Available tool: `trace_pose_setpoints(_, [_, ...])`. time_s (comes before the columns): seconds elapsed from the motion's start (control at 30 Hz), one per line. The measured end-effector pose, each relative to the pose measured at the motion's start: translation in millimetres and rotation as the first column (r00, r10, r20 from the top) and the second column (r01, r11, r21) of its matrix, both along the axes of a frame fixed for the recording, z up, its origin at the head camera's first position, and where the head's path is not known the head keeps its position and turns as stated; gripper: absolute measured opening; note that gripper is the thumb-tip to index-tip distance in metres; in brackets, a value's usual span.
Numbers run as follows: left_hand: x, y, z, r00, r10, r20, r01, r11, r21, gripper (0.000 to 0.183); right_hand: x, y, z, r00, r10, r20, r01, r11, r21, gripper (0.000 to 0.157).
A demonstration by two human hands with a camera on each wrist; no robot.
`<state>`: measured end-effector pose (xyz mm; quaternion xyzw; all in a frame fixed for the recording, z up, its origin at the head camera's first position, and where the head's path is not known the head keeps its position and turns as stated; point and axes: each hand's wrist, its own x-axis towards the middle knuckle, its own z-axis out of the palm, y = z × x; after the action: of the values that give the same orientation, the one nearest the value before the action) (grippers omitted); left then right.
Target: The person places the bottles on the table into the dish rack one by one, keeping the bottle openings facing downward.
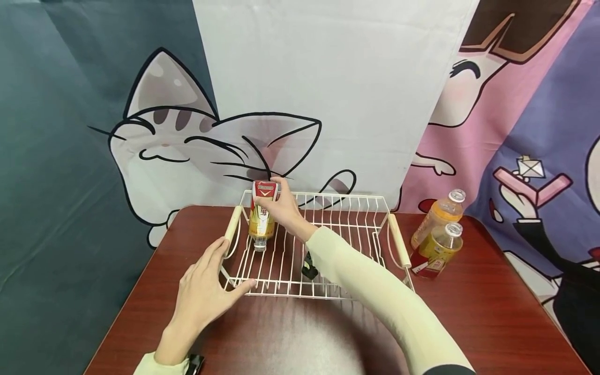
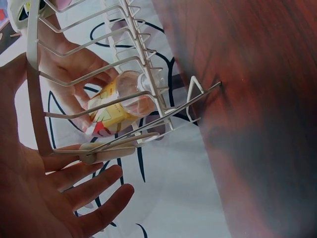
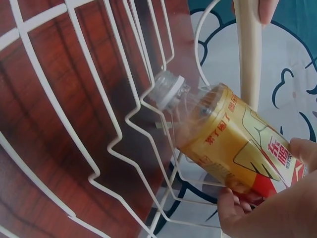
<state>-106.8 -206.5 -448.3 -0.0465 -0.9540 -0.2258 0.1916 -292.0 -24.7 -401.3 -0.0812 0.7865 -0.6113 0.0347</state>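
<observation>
Upside down, a clear plastic bottle [image 1: 262,219] with a yellow and red label stands at the left end of a white wire dish rack [image 1: 281,289]. My right hand [image 1: 287,211] grips it near its base, which points up. In the right wrist view the bottle [image 3: 247,148] has its white-capped neck down among the rack's wires, and fingers and thumb curl round the label. My left hand [image 1: 206,284] is spread at the rack's near left corner, its fingers straight beside the wooden handle [image 1: 233,223]. The left wrist view shows that hand [image 2: 64,193] with fingers extended against the rack.
Two more bottles stand right of the rack: one with an orange label [image 1: 436,216] and one with a yellow and red label [image 1: 437,251]. A small black object [image 1: 309,266] shows at the rack's middle. Behind the reddish table [image 1: 506,317] hangs a printed cloth [image 1: 328,78].
</observation>
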Motion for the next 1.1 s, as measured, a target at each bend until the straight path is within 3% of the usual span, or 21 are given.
trace_pose_setpoints(0.17, [0.8,0.1,0.0,1.0,0.006,0.009,-0.007,1.0,0.006,0.109,-3.2,2.7,3.2,0.998,0.06,-0.001,-0.06,0.998,0.022,0.066])
trace_pose_setpoints(0.3, [0.5,-0.3,-0.1,1.0,0.011,0.005,-0.011,1.0,-0.005,0.107,-11.7,4.3,0.6,0.995,0.102,0.01,-0.102,0.994,0.028,0.07])
trace_pose_setpoints(0.33, [0.2,-0.4,-0.2,1.0,0.011,0.002,-0.011,1.0,-0.009,0.106,-16.5,4.9,-2.9,0.994,0.11,0.01,-0.11,0.993,0.035,0.073])
trace_pose_setpoints(0.43, [-0.3,-0.6,-0.7,1.0,0.012,-0.007,-0.012,1.0,-0.016,0.105,-47.1,3.6,-36.2,0.992,0.117,-0.044,-0.113,0.991,0.068,0.085])
trace_pose_setpoints(0.5, [-0.2,-0.6,-1.0,1.0,0.012,-0.01,-0.012,1.0,-0.017,0.106,-52.4,2.9,-41.3,0.992,0.113,-0.049,-0.109,0.99,0.087,0.089])
trace_pose_setpoints(0.57, [0.0,-0.4,-1.1,1.0,0.012,-0.009,-0.012,1.0,-0.017,0.106,-48.0,3.0,-37.8,0.993,0.108,-0.051,-0.102,0.989,0.106,0.093])
trace_pose_setpoints(0.67, [0.1,0.0,-0.8,1.0,0.015,-0.001,-0.015,1.0,-0.017,0.108,-16.9,5.1,-2.7,0.994,0.107,-0.002,-0.106,0.987,0.121,0.094])
trace_pose_setpoints(0.77, [0.3,0.4,-0.6,1.0,0.019,0.006,-0.018,1.0,-0.016,0.108,-10.2,4.5,2.0,0.995,0.099,-0.007,-0.096,0.983,0.155,0.099])
trace_pose_setpoints(0.83, [0.5,0.6,-0.8,1.0,0.02,0.007,-0.019,1.0,-0.016,0.108,-27.5,2.1,-16.5,0.996,0.089,-0.01,-0.086,0.981,0.177,0.101])
trace_pose_setpoints(1.0, [0.6,0.6,-1.1,1.0,0.021,0.007,-0.021,1.0,-0.014,0.108,-93.4,-4.5,-83.2,0.995,0.096,-0.002,-0.094,0.98,0.177,0.11])
trace_pose_setpoints(1.1, [0.7,0.4,-0.6,1.0,0.023,0.015,-0.023,1.0,-0.015,0.108,-112.8,-7.1,-102.7,0.994,0.105,-0.027,-0.099,0.981,0.167,0.116])
